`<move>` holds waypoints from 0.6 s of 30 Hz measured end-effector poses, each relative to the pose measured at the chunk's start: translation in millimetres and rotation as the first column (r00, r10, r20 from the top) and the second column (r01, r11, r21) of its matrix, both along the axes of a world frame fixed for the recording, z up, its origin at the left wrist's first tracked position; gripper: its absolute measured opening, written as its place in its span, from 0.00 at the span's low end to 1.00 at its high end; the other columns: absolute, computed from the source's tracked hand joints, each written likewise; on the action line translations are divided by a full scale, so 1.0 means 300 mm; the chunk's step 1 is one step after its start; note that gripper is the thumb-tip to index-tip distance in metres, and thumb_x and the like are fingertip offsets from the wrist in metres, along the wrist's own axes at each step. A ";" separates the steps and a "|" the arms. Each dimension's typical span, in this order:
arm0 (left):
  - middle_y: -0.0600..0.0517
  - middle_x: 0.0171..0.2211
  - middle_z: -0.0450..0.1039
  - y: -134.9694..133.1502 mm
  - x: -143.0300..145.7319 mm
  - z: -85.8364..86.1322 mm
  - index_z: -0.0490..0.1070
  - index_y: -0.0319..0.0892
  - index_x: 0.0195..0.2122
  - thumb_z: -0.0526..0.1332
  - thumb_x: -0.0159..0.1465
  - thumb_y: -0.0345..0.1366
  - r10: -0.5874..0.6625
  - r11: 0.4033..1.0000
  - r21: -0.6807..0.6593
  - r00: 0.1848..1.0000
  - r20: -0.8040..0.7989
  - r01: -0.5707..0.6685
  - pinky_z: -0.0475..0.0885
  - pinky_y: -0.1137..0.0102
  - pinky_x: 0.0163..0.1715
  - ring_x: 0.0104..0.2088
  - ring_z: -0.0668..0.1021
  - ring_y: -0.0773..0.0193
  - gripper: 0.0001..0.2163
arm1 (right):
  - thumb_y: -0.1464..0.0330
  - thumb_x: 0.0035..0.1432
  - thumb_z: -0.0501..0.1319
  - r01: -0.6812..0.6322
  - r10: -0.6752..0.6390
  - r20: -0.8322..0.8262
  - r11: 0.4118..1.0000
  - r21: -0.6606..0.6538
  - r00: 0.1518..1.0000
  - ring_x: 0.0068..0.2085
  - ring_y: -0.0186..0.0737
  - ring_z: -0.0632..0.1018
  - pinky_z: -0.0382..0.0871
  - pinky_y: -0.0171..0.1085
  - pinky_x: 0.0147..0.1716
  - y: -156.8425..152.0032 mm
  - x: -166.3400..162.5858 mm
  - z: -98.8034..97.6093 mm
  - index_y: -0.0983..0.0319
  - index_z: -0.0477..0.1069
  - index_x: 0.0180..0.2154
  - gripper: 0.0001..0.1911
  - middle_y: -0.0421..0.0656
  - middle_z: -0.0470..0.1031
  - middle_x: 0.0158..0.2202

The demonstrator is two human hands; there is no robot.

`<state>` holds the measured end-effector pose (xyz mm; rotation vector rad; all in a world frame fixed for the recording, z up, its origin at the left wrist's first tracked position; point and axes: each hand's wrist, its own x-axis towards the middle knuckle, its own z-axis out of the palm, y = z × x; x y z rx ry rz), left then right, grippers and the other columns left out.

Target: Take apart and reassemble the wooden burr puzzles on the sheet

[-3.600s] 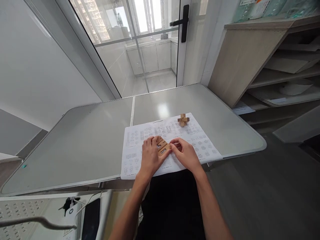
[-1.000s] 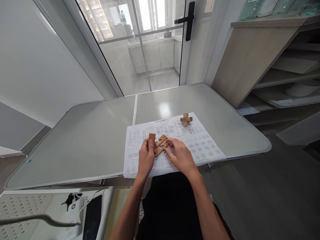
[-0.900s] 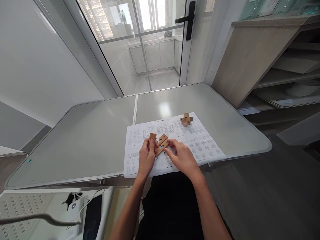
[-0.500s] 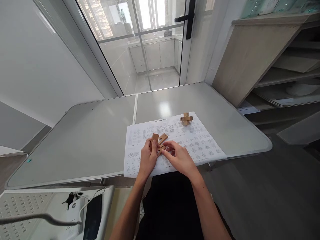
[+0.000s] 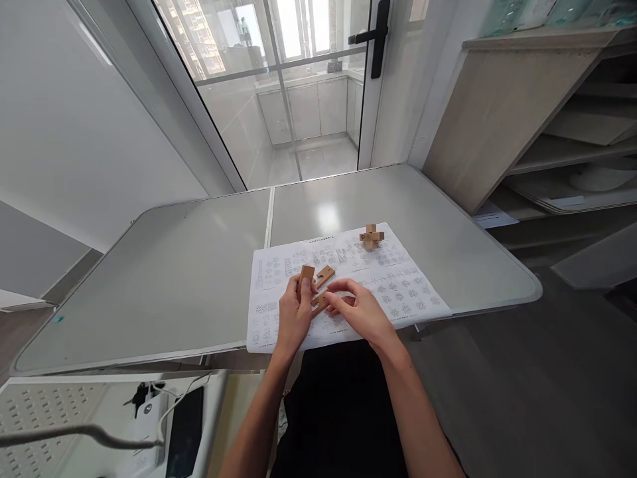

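My left hand [image 5: 294,312] is closed round a wooden puzzle piece [image 5: 307,273], a flat brown block standing up between thumb and fingers. Close on its right, my right hand [image 5: 361,312] has thumb and fingertips at the end of a second, notched wooden puzzle piece [image 5: 319,304], just over the paper. A third notched piece [image 5: 326,275] lies beyond the fingers on the printed sheet [image 5: 413,292]. At the sheet's far right corner stands an assembled wooden cross-shaped puzzle [image 5: 371,237]. My fingers hide parts of the held pieces.
The sheet, printed with small diagrams, lies on a grey folding table [image 5: 209,265] near its front edge. A white cart [image 5: 64,418] with a phone [image 5: 185,431], keys and cables stands at lower left. Wooden shelves [image 5: 522,99] rise at right, a glass door [image 5: 308,99] behind.
My right fingers have drawn back slightly, and the notched piece between the hands now shows more fully. The left hand stays nearly in place with its piece.
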<state>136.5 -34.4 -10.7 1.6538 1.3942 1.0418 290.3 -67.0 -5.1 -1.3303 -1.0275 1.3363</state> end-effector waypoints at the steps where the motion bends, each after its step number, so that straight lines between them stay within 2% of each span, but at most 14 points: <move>1: 0.54 0.33 0.73 0.000 0.001 0.001 0.68 0.44 0.37 0.50 0.76 0.47 0.004 1.000 0.000 1.000 0.001 -0.004 0.66 0.69 0.37 0.32 0.74 0.64 0.16 | 0.61 0.61 0.66 -0.006 0.006 0.007 1.000 -0.009 1.000 0.34 0.39 0.84 0.79 0.38 0.38 0.000 -0.002 0.001 0.60 0.75 0.42 0.11 0.44 0.83 0.41; 6: 0.54 0.33 0.72 -0.002 0.002 0.006 0.67 0.45 0.36 0.50 0.76 0.48 0.007 1.000 -0.014 1.000 0.023 -0.007 0.68 0.68 0.37 0.32 0.74 0.63 0.16 | 0.60 0.61 0.66 -0.122 0.122 -0.024 0.992 0.015 0.992 0.32 0.38 0.81 0.76 0.37 0.36 -0.004 -0.023 0.004 0.60 0.76 0.43 0.12 0.41 0.81 0.36; 10: 0.54 0.29 0.70 -0.004 0.000 0.013 0.67 0.45 0.35 0.49 0.76 0.52 0.036 0.998 -0.047 0.995 0.094 -0.031 0.69 0.69 0.36 0.31 0.74 0.63 0.19 | 0.60 0.63 0.64 -0.180 0.177 0.050 0.983 0.046 0.983 0.30 0.38 0.80 0.75 0.38 0.35 -0.009 -0.038 0.000 0.60 0.77 0.41 0.10 0.39 0.79 0.29; 14: 0.53 0.29 0.71 -0.005 -0.006 0.016 0.69 0.44 0.32 0.44 0.76 0.55 0.076 0.995 -0.081 0.988 0.135 -0.066 0.68 0.68 0.36 0.31 0.73 0.62 0.25 | 0.58 0.63 0.65 -0.090 0.091 -0.030 0.995 0.049 0.995 0.28 0.39 0.80 0.76 0.38 0.33 -0.007 -0.031 0.000 0.60 0.76 0.40 0.12 0.38 0.77 0.25; 18: 0.50 0.36 0.76 -0.005 -0.011 0.012 0.73 0.42 0.38 0.42 0.75 0.58 0.107 0.990 -0.106 0.982 0.157 -0.091 0.69 0.67 0.39 0.37 0.76 0.59 0.28 | 0.54 0.60 0.69 0.037 -0.020 -0.172 0.994 0.100 0.985 0.32 0.39 0.81 0.79 0.39 0.35 -0.002 -0.028 0.009 0.61 0.75 0.40 0.17 0.42 0.80 0.32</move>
